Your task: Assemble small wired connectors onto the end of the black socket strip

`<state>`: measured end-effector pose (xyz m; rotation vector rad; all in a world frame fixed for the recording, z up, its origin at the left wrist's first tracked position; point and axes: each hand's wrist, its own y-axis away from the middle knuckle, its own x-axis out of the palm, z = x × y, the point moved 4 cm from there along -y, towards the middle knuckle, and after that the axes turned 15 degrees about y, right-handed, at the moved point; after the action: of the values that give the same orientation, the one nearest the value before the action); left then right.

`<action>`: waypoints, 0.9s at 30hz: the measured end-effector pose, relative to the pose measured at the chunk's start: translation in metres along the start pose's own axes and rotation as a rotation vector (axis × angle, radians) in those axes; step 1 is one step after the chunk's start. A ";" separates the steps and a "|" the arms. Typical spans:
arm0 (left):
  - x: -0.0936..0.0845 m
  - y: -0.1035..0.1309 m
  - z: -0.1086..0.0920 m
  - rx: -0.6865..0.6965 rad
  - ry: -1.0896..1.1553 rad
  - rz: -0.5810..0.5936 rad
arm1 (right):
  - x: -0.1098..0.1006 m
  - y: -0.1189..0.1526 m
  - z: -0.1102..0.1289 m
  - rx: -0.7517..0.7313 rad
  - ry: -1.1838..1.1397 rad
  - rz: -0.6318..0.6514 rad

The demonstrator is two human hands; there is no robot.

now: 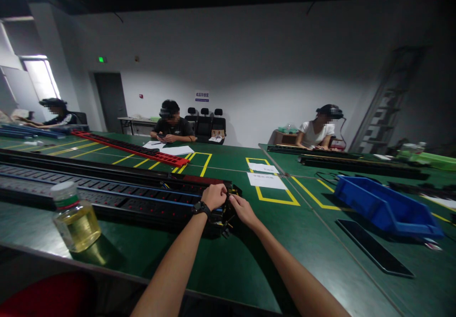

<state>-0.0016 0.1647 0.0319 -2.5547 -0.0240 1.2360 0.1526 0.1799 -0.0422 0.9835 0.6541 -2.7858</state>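
A long black rail assembly [142, 198] with blue strips and small red dots lies across the green table, its right end under my hands. My left hand [214, 197], with a black watch on the wrist, rests at that end with its fingers curled. Close beside it, my right hand [243, 209] touches the outer side of the same end, thumb and fingers pressed together. Wires and small dark parts [225, 222] show below the hands. Whatever small piece sits between the fingers is too small and dark to make out.
A bottle of yellow liquid [80, 219] stands at the left front. Behind the assembly lies a red frame [135, 148]. Paper sheets [265, 180] lie beyond my hands. On the right are a blue bin [384, 208] and a dark flat device [374, 247]. Three people sit across the tables.
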 end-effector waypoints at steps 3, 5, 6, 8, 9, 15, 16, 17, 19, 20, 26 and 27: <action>-0.001 0.000 -0.001 -0.001 -0.002 0.003 | 0.000 0.000 0.000 0.001 -0.003 -0.004; -0.001 0.000 -0.001 -0.001 -0.003 0.004 | 0.000 0.000 0.000 0.003 -0.003 0.000; -0.001 0.000 -0.001 0.000 -0.003 0.005 | 0.000 0.000 0.001 0.003 -0.004 0.001; -0.001 -0.001 -0.001 0.001 -0.003 0.005 | -0.001 0.000 0.001 0.006 -0.004 0.002; -0.001 -0.001 -0.001 0.002 -0.003 0.005 | -0.001 0.000 0.001 0.007 -0.004 0.002; -0.001 0.000 -0.001 0.007 -0.004 -0.001 | -0.002 0.001 0.002 0.007 0.002 0.001; -0.001 0.000 -0.001 0.007 -0.004 -0.002 | -0.002 0.001 0.002 0.005 0.004 0.001; -0.001 0.000 -0.001 0.006 -0.004 -0.002 | -0.002 0.001 0.002 0.004 0.007 0.003; -0.001 0.000 -0.001 0.003 -0.005 -0.001 | -0.002 0.000 0.002 0.001 0.011 0.008; -0.001 0.000 -0.001 0.002 -0.006 0.000 | -0.001 0.000 0.002 0.000 0.012 0.010; -0.002 0.001 -0.002 -0.011 -0.010 0.000 | -0.001 0.000 0.001 -0.003 -0.002 0.011; -0.002 0.001 -0.002 -0.012 -0.009 -0.001 | 0.000 0.000 0.001 -0.002 -0.003 0.008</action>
<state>-0.0010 0.1628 0.0345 -2.5585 -0.0342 1.2512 0.1525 0.1798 -0.0413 0.9794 0.6503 -2.7789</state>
